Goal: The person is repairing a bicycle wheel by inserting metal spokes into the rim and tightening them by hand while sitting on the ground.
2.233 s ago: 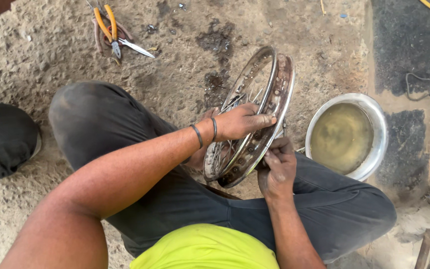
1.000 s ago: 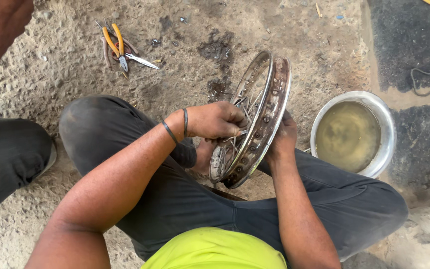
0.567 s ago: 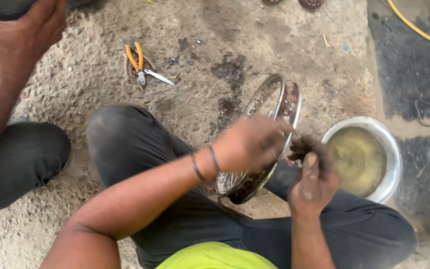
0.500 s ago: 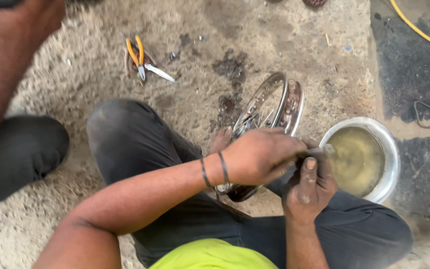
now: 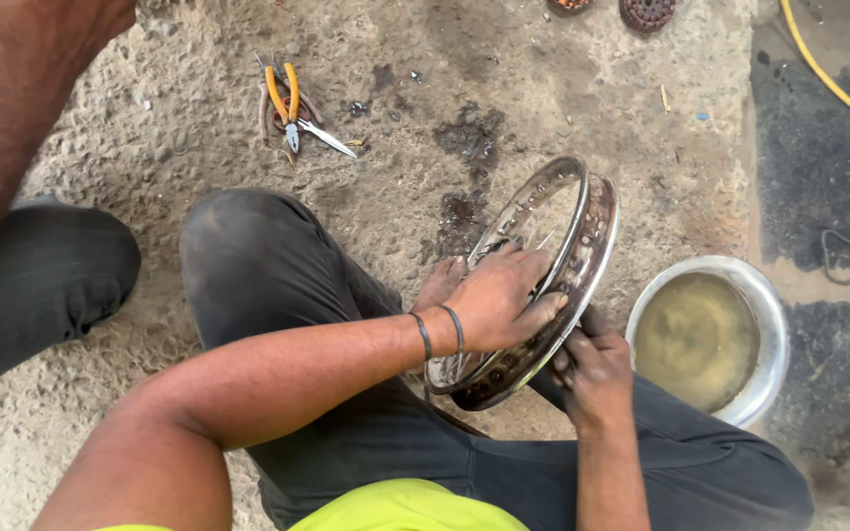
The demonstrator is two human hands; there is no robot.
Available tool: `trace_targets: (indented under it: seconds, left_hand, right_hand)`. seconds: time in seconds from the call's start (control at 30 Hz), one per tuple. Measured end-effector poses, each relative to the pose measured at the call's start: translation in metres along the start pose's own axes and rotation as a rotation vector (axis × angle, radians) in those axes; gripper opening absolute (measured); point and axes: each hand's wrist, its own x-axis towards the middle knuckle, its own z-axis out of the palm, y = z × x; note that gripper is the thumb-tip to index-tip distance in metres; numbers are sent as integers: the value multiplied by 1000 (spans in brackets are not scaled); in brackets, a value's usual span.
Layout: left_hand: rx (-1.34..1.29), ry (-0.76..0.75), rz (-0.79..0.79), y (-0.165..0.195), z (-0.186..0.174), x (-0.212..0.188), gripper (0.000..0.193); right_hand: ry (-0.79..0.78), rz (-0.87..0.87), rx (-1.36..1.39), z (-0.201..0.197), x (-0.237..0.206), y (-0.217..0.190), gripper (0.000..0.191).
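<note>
Head camera looks straight down at a person sitting on rough ground. A metal wheel rim (image 5: 582, 256) stands on its edge, tilted, between the knees, near the middle. The left hand (image 5: 499, 300) lies across the rim, fingers curled shut around its edge. The right hand (image 5: 594, 369) is at five o'clock from the rim, fingers closed on its lower edge, all dirty. A silver bowl (image 5: 750, 295) of cloudy water sits at three o'clock, near the rim. Orange pliers (image 5: 287, 98) lie at eleven o'clock, well apart.
</note>
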Motion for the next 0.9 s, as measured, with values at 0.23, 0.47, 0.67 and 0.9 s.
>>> trace_targets:
  seconds: [0.23, 0.47, 0.67, 0.9]
  left_hand:
    - [-95, -48, -65, -9, 12, 3, 44]
    - [-113, -178, -163, -18, 22, 6, 65]
    - [-228, -221, -178, -24, 26, 10, 62]
    - [-128, -309, -198, -23, 22, 14, 63]
  right_hand:
    - [23, -84, -113, -7, 7, 9, 23]
    - [15, -87, -126, -7, 12, 16, 17]
    - [8, -124, 3, -12, 19, 19, 8]
    - [6, -114, -173, -26, 25, 15, 9]
